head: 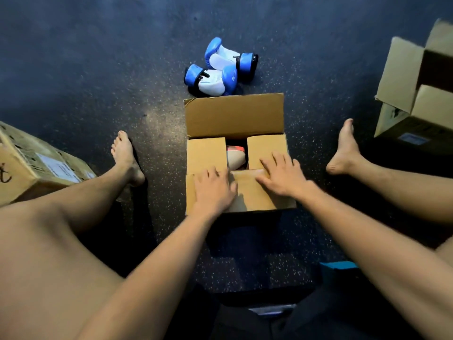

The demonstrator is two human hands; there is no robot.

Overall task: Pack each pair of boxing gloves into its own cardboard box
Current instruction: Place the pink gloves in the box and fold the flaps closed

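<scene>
A cardboard box [235, 119] stands on the floor between my legs. Its far flap stands up; the two side flaps and the near flap are folded down. Through the gap I see a red and white boxing glove [235, 155] inside. My left hand [214, 190] lies flat on the near flap, fingers spread. My right hand [282, 174] presses flat where the near flap meets the right side flap. A pair of blue and white boxing gloves [220, 67] lies on the floor just beyond the box.
A shut cardboard box [36, 165] with labels sits at the left by my left foot [126, 155]. An open cardboard box [416, 94] stands at the far right beyond my right foot [345, 148]. The floor is dark speckled rubber.
</scene>
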